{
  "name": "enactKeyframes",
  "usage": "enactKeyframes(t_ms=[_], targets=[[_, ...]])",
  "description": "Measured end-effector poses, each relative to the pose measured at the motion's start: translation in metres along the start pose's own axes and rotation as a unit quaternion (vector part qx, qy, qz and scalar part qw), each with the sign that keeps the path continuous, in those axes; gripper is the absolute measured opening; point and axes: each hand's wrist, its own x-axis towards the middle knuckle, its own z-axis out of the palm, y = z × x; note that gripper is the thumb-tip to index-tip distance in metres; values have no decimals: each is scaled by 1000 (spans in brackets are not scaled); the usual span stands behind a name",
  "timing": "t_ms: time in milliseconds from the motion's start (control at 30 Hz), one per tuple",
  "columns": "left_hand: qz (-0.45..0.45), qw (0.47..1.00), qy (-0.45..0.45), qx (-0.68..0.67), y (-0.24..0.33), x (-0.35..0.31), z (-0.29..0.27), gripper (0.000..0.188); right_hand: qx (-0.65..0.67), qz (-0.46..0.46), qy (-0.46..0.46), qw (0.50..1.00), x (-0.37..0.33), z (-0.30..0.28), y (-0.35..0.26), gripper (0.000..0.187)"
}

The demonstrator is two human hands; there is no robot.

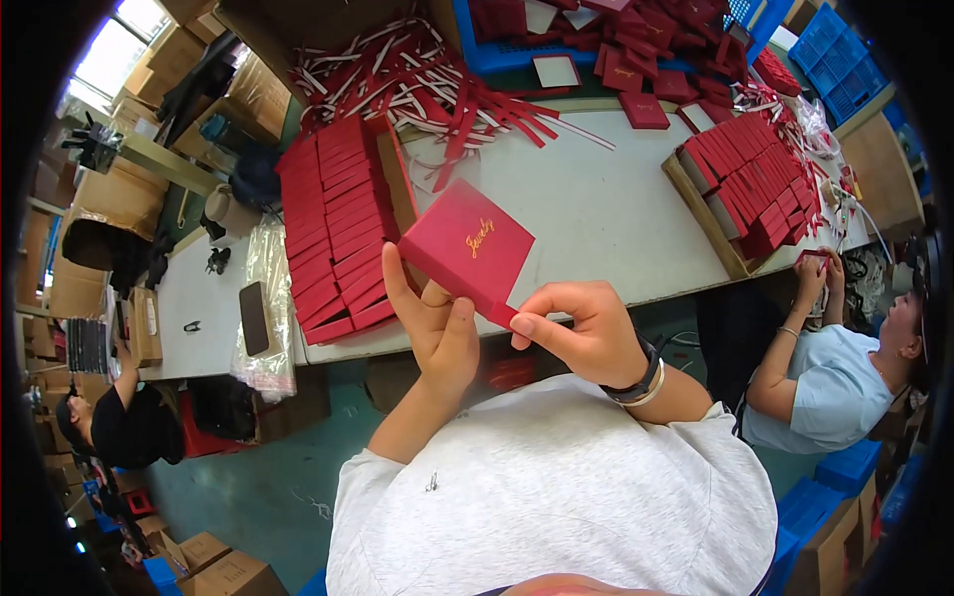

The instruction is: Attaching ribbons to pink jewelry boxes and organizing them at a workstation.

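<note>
A flat square red jewelry box (469, 248) with gold lettering on top is tilted in front of my chest. My left hand (437, 323) holds it from the left and below, its fingers behind and along the edge. At the box's lower right edge, my right hand (584, 333) pinches the end of a narrow red strip (497, 310), which looks like ribbon, between thumb and forefinger. Just left of the box stands an open carton packed with rows of red boxes (333, 223). Beyond it lies a heap of red and white ribbon strips (422, 84).
A blue crate (497, 58) with loose red boxes stands at the back. Another carton of red boxes (745, 184) is at the right, near a seated co-worker (830, 372). Left lie a phone (254, 318) and clear plastic bags (273, 368). Another person (124, 422) sits far left.
</note>
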Motion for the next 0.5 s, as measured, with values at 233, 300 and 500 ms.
enactKeyframes(t_ms=[233, 300, 500], targets=[[-53, 994, 21, -96, 3, -10, -4, 88, 13, -96, -16, 995, 0, -2, 16, 11], [-77, 988, 16, -135, 7, -10, -5, 87, 33, -121, -49, 991, -1, -4, 20, 8], [-163, 964, 38, -208, 12, -8, -14, 75, 170, -155, -62, 971, 0, -23, 24, 9]])
